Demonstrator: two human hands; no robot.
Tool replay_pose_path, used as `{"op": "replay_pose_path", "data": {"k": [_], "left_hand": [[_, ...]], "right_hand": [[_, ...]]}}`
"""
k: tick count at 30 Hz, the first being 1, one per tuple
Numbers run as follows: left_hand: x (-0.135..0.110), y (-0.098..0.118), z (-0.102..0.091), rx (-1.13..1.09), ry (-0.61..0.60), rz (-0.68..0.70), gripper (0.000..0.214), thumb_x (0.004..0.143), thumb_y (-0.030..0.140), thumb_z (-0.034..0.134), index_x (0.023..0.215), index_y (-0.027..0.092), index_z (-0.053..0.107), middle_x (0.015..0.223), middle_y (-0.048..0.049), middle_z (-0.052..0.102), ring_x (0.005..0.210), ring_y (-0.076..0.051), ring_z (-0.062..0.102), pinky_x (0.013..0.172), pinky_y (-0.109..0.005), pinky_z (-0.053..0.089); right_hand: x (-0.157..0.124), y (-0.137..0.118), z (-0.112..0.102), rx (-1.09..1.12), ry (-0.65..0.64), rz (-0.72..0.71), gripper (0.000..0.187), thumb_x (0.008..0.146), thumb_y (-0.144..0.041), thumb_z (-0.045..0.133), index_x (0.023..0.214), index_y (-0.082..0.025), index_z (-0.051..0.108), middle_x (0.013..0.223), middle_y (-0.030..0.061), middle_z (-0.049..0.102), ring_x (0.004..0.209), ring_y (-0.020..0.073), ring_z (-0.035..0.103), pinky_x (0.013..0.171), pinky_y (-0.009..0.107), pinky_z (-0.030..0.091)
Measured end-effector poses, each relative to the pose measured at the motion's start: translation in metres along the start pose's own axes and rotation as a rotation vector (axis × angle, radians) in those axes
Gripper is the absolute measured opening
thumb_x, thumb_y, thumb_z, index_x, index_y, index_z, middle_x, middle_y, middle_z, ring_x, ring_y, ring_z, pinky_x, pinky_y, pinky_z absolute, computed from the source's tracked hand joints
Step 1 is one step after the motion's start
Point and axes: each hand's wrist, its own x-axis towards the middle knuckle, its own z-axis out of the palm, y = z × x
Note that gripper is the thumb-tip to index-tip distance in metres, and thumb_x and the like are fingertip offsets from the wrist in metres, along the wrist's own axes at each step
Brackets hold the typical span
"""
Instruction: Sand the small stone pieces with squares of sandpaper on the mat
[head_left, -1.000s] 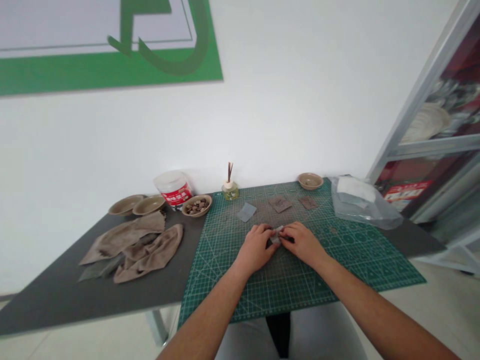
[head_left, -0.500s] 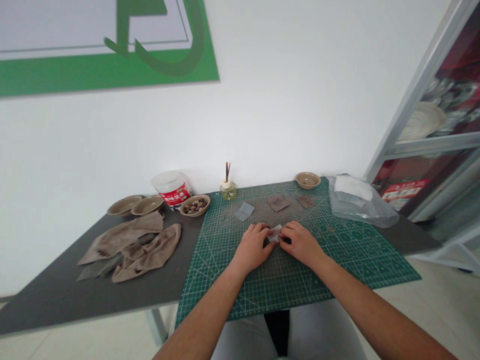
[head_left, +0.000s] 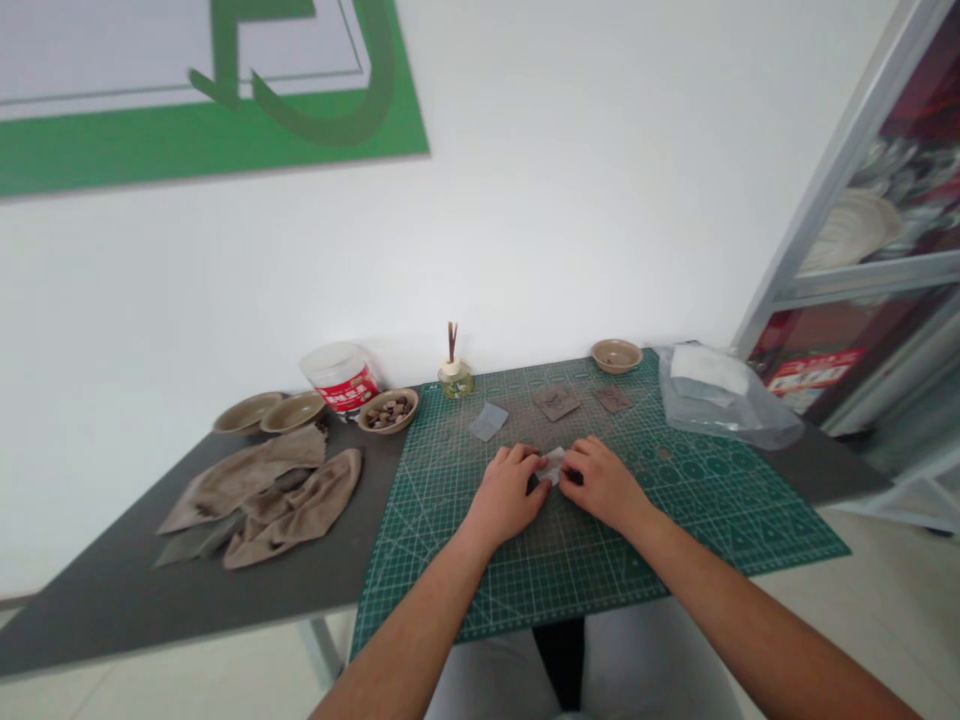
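A small whitish-grey square piece [head_left: 553, 466], perhaps paper or thin cloth, lies between my hands over the green cutting mat [head_left: 450, 590]. My left hand [head_left: 510, 497] pinches its left edge, thumb and fingers curled around it. At the opposite edge, my right hand [head_left: 606, 486] is closed with its fingertips together on the piece. What lies under the fingertips is hidden. Beyond the hands rest a pale grey-blue square [head_left: 489, 421] and two brown squares with dark marks, a larger one [head_left: 556, 403] and a smaller one [head_left: 613, 399].
Along the wall stand a reed diffuser [head_left: 455, 380], a small bowl [head_left: 616, 356], a bowl of brown pieces [head_left: 388, 411] and a plastic jar [head_left: 341, 378]. Crumpled brown cloths [head_left: 296, 510] lie left. A clear plastic bag [head_left: 727, 395] sits right, near a metal-framed cabinet [head_left: 817, 220].
My right fingers have shifted slightly up and right, showing more of the pale piece. My left hand stays almost in place. The view has moved a little.
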Motion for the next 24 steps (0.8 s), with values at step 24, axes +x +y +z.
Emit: {"op": "replay_pose_path", "data": {"k": [24], "left_hand": [[0.0002,-0.0004,0.0011,0.023,0.002,-0.018,0.025,0.087,0.031,0.061,0.111,0.025,0.064,0.117,-0.0047,0.06,0.106,-0.025,0.051,0.093,-0.04,0.043]], "right_hand": [[0.0018,0.0071,0.0015,0.037,0.005,0.007,0.01,0.089,-0.019,0.061,0.08,-0.02,0.063,0.084,0.0052,0.062,0.089,0.0219,0.055,0.082,0.035,0.044]]}}
